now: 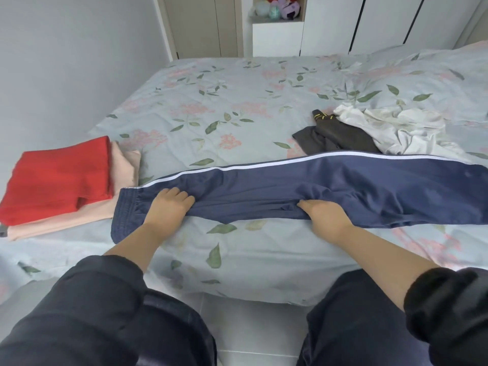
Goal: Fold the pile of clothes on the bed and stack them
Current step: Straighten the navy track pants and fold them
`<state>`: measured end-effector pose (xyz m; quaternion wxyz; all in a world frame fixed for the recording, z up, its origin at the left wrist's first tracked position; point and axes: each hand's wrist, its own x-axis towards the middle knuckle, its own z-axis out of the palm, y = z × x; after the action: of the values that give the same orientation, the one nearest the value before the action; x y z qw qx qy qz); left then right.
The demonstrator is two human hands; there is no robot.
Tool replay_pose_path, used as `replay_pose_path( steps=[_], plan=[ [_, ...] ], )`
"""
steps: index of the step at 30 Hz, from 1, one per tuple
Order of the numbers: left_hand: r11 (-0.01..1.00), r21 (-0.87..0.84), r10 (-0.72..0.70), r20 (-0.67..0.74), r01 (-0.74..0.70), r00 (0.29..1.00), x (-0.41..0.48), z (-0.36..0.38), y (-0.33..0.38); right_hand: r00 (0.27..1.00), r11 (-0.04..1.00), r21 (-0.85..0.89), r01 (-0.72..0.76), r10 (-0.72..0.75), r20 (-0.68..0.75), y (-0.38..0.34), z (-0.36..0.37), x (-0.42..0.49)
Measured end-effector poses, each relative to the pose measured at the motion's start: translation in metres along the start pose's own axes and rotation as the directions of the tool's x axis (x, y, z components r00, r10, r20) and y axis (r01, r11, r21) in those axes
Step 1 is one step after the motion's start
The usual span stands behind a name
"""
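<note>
Navy track pants [343, 186] with a white side stripe lie stretched lengthwise across the bed's near edge, waistband at the left. My left hand [169, 207] presses flat on the pants just right of the waistband, fingers curled over the fabric. My right hand [324, 217] pinches the near edge of the pants at mid-leg. To the left sits a folded stack: a red garment [58, 178] on top of a peach one [124, 167]. At the right lie an unfolded dark grey garment [335, 140] with yellow trim and a crumpled white garment [396, 128].
The bed [224, 107] has a pale blue floral sheet. A wall runs along the left. White wardrobes [369, 22] and a shelf with plush toys [280, 7] stand beyond the bed. Tiled floor [258, 334] shows between my legs.
</note>
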<state>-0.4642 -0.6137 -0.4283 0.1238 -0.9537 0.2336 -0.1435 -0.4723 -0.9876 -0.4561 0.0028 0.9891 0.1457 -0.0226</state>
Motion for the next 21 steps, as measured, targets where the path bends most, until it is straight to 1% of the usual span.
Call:
replay_pose_path(
  steps=[2,4,5,7,9,10,12,13,15,17,18,20,21],
  plan=[
    [0.995,0.066,0.067,0.070,-0.071,0.995,0.000,0.002,-0.001,1.000,1.000,0.013,-0.011,0.011,0.001,0.001,0.003,-0.001],
    [0.992,0.065,0.103,0.121,-0.111,0.987,-0.002,0.007,0.007,0.999,0.999,0.036,-0.037,0.037,0.002,0.002,0.005,-0.003],
    [0.989,0.048,0.134,0.105,-0.139,0.985,-0.003,0.006,0.014,0.999,0.997,0.055,-0.048,0.048,-0.006,0.002,0.007,-0.004],
    [0.974,0.016,0.228,0.026,-0.228,0.973,0.000,0.005,0.031,0.997,0.995,0.094,-0.040,0.046,-0.064,0.001,0.009,-0.006],
    [0.952,-0.009,0.306,-0.041,-0.306,0.951,0.007,0.004,0.051,0.992,0.997,0.074,0.005,0.005,-0.127,-0.002,0.009,-0.008],
    [0.947,-0.041,0.315,-0.061,-0.317,0.947,0.011,0.002,0.059,0.991,0.998,0.054,0.033,-0.025,-0.134,-0.002,0.008,-0.009],
    [0.948,-0.119,0.293,-0.038,-0.296,0.955,0.017,-0.006,0.066,0.994,0.996,0.052,0.067,-0.062,-0.093,-0.002,0.005,-0.010],
    [0.945,-0.146,0.293,-0.022,-0.293,0.956,0.021,-0.009,0.066,0.996,0.993,0.092,0.069,-0.064,-0.057,-0.002,0.004,-0.011],
    [0.930,-0.202,0.310,-0.017,-0.307,0.951,0.024,-0.012,0.060,0.999,0.970,0.240,0.038,-0.037,-0.009,0.002,0.000,-0.011],
    [0.908,-0.268,0.327,-0.023,-0.321,0.945,0.019,-0.012,0.053,0.999,0.922,0.386,-0.034,0.019,0.043,0.004,-0.007,-0.012],
    [0.899,-0.284,0.333,-0.051,-0.334,0.941,0.017,-0.009,0.051,0.996,0.893,0.444,-0.072,0.040,0.081,0.006,-0.010,-0.014],
    [0.898,-0.277,0.336,-0.067,-0.341,0.940,0.011,-0.004,0.048,0.992,0.898,0.430,-0.090,0.044,0.115,0.008,-0.013,-0.015],
    [0.904,-0.269,0.329,-0.054,-0.331,0.943,0.009,-0.001,0.046,0.995,0.932,0.359,-0.054,0.018,0.103,0.009,-0.014,-0.016]
  ],
)
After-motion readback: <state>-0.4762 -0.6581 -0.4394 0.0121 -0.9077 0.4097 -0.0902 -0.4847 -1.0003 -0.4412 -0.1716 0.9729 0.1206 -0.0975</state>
